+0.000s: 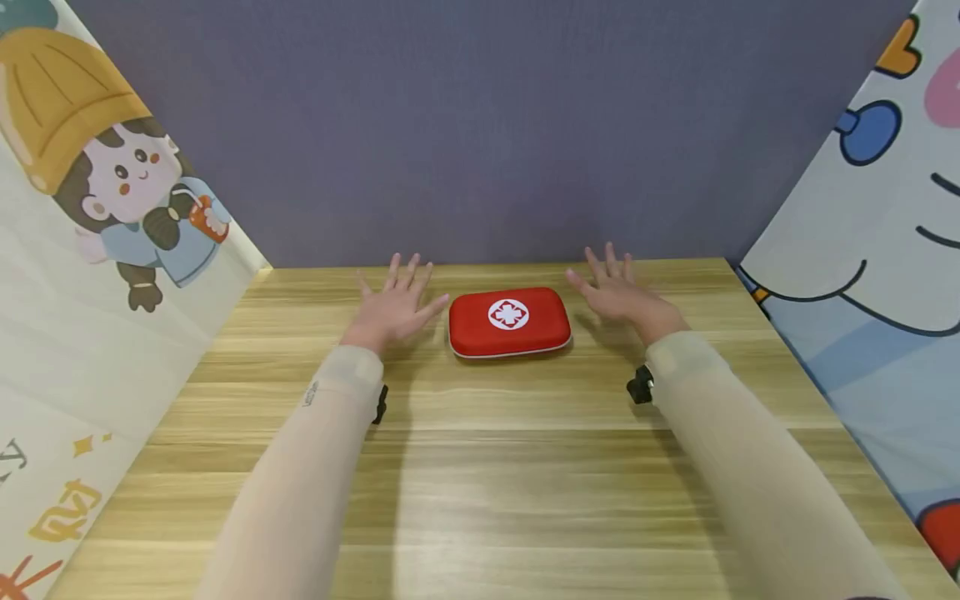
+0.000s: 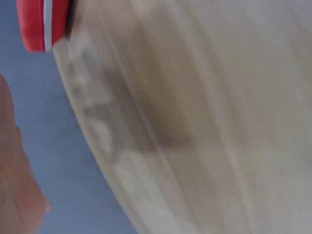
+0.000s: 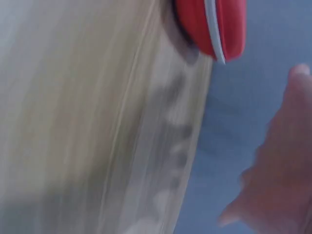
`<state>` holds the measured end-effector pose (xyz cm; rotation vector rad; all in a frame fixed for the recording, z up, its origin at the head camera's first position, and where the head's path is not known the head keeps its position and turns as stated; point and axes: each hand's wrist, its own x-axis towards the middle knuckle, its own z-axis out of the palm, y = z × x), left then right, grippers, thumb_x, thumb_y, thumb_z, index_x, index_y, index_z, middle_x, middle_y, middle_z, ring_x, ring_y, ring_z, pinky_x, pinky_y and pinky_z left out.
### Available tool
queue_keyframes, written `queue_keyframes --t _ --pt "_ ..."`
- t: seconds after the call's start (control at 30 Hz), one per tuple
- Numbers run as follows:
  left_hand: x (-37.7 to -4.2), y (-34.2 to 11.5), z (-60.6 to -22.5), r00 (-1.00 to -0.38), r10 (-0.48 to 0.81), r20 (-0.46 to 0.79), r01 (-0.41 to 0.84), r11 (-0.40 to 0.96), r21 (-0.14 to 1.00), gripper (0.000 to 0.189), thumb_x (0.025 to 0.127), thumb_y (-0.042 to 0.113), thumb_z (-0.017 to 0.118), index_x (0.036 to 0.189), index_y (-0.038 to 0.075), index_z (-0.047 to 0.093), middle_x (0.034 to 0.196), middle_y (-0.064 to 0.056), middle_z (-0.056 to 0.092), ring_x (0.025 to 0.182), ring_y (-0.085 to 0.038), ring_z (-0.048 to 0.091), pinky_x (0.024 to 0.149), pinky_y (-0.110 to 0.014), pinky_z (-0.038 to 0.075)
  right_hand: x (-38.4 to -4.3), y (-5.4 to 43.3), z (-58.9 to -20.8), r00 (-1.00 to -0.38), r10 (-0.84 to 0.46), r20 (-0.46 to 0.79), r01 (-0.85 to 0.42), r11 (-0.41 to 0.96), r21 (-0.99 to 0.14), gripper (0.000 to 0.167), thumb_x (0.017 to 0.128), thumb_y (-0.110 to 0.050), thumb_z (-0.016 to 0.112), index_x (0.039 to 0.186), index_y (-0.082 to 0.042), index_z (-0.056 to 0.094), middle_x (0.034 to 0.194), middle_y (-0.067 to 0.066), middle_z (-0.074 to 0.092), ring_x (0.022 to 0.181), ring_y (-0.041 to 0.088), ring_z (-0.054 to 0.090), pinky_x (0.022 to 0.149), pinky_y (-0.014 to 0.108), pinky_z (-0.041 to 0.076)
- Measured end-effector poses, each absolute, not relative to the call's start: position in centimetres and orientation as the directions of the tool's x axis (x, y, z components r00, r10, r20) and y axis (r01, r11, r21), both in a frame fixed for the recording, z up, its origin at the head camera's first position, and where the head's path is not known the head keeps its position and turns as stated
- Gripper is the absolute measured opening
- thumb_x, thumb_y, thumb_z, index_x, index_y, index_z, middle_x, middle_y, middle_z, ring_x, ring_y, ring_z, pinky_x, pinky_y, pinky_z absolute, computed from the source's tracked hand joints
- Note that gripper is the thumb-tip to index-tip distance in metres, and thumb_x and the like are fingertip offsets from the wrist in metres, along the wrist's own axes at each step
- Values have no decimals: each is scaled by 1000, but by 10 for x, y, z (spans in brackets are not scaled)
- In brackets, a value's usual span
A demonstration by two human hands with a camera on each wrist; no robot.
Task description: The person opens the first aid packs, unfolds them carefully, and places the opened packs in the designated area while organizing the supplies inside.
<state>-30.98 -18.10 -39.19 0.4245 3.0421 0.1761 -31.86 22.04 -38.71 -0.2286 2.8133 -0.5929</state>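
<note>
A red zippered first-aid case [image 1: 510, 323] with a white round emblem lies flat on the wooden table [image 1: 480, 475], near its far edge. To the left of the case is my left hand [image 1: 393, 310], palm down with fingers spread, its thumb pointing at the case's left end. My right hand [image 1: 618, 293] is spread in the same way beyond the other end, apart from the case. Both wrist views show a corner of the case, the left hand [image 2: 17, 170] and the right hand [image 3: 280, 165] held over the table with shadows below. Neither hand holds anything.
A grey-blue panel [image 1: 480, 125] rises behind the table's far edge. Printed cartoon sheets stand along the left side [image 1: 112, 333] and the right side [image 1: 870, 275]. A small black device [image 1: 641, 385] sits at the right wrist.
</note>
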Motion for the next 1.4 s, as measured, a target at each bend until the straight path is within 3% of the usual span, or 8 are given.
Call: queue_keyframes --t 0.2,0.43,0.67,0.83,0.97,1.2,1.4 --pt "-318 -144 -384 -918 390 -65 387 921 51 90 99 85 14 172 34 -1 182 -1 1 169 -30 -6 121 -84 -10 -332 182 -381 -925 -354 -141 -293 897 -330 86 102 -81 19 171 -37 -9 177 2 -29 164 44 -22 116 88 -12" --pt "-319 -121 -401 -901 418 -118 426 904 -45 102 93 93 16 173 30 9 182 -1 12 169 -30 7 125 -83 4 -337 169 -399 -889 -429 -162 -383 889 -249 85 102 -81 26 172 -38 4 181 6 -14 166 46 -11 120 88 -1" --pt "-316 -122 -413 -924 353 -149 344 935 82 108 88 98 21 172 30 19 179 0 21 169 -31 10 127 -79 1 -335 172 -412 -889 -432 -155 -375 879 -296 85 100 -81 35 170 -35 24 182 6 -5 166 45 -7 119 88 3" --pt "-314 -124 -416 -940 312 -137 288 942 172 110 85 98 33 168 26 31 175 -5 31 165 -34 19 128 -77 9 -333 171 -420 -907 -400 -134 -340 882 -327 89 98 -83 38 168 -28 32 182 9 6 167 46 0 121 87 1" --pt "-310 -124 -422 -953 246 -178 188 937 293 108 83 95 45 168 29 30 176 -7 27 165 -36 17 126 -79 13 -329 171 -426 -918 -374 -131 -308 881 -360 92 96 -84 41 167 -26 32 180 11 17 166 44 9 122 85 1" --pt "-306 -123 -429 -966 202 -161 123 907 402 113 80 96 50 169 31 26 180 0 18 167 -38 5 124 -83 4 -318 168 -428 -941 -325 -100 -266 887 -378 91 98 -80 42 167 -23 32 172 13 34 160 38 29 126 75 23" --pt "-292 -124 -433 -963 209 -169 108 875 472 111 81 95 50 169 32 24 177 -4 26 166 -40 9 126 -79 -5 -303 168 -433 -947 -307 -92 -251 889 -382 88 99 -79 41 167 -23 32 173 12 34 161 37 29 128 68 24"
